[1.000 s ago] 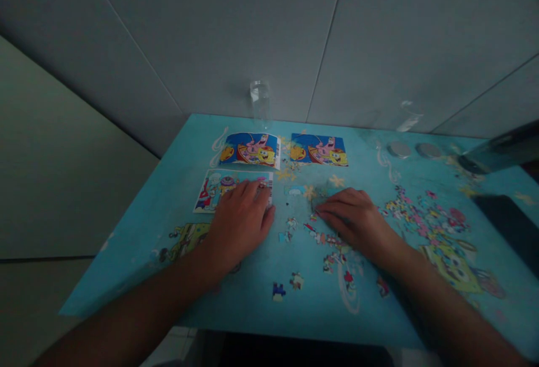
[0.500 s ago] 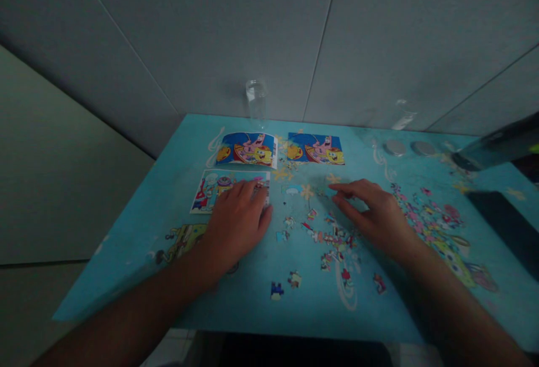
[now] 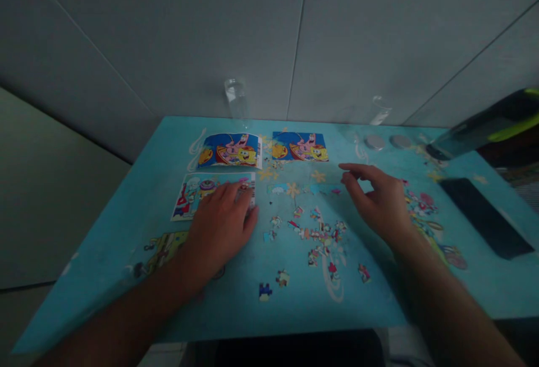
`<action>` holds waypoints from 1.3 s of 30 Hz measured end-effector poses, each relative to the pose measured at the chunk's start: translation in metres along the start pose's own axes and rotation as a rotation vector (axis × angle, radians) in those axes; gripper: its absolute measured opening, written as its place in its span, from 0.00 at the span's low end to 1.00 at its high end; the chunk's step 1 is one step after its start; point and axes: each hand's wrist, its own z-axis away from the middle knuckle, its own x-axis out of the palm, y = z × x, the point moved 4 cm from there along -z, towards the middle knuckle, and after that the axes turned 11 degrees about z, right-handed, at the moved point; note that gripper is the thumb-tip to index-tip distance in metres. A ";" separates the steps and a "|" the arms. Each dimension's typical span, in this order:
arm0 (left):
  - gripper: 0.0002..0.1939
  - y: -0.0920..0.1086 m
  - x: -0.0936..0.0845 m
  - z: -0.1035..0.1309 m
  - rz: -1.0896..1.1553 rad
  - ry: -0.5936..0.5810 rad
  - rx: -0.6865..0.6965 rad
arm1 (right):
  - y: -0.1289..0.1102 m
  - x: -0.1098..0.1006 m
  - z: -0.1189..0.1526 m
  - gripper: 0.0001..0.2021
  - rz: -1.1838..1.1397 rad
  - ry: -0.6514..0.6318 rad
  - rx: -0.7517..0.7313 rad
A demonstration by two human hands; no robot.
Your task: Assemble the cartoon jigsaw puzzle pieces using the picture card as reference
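My left hand (image 3: pixel 221 226) lies flat with fingers spread on a reference picture card (image 3: pixel 179 207), covering its lower right part. My right hand (image 3: pixel 377 201) hovers over the table, index finger stretched out and thumb apart from it, nothing visible between them. Just left of its fingertips runs a thin row of joined jigsaw pieces (image 3: pixel 316 188), pale blue with a pink bit at its right end. Below that row lies a loose cluster of puzzle pieces (image 3: pixel 324 235). Nearer the front edge are a dark blue piece (image 3: pixel 265 292) and a beige piece (image 3: pixel 282 278).
Behind the cards stands a clear jar (image 3: pixel 236 100); another clear jar (image 3: pixel 380 111) is near two grey lids (image 3: pixel 374 142). A finished puzzle (image 3: pixel 300 146) sits beside a matching card (image 3: pixel 231 150). At right are a black phone-like slab (image 3: pixel 484 215) and a dark bottle (image 3: pixel 467 131).
My right hand has moved away to the right from the row of pieces, whose right end now shows. My left hand stays on the card. The whole view has shifted a little.
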 end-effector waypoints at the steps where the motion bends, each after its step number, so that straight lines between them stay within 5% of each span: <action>1: 0.17 -0.001 0.000 0.000 -0.007 -0.001 0.002 | -0.001 0.000 0.000 0.14 -0.009 -0.002 0.006; 12: 0.19 -0.004 0.002 0.000 -0.037 0.011 0.034 | -0.003 0.002 -0.002 0.13 -0.048 -0.009 0.003; 39: 0.15 -0.008 -0.003 -0.006 -0.012 0.065 -0.006 | -0.031 0.020 0.013 0.13 -0.156 -0.254 -0.181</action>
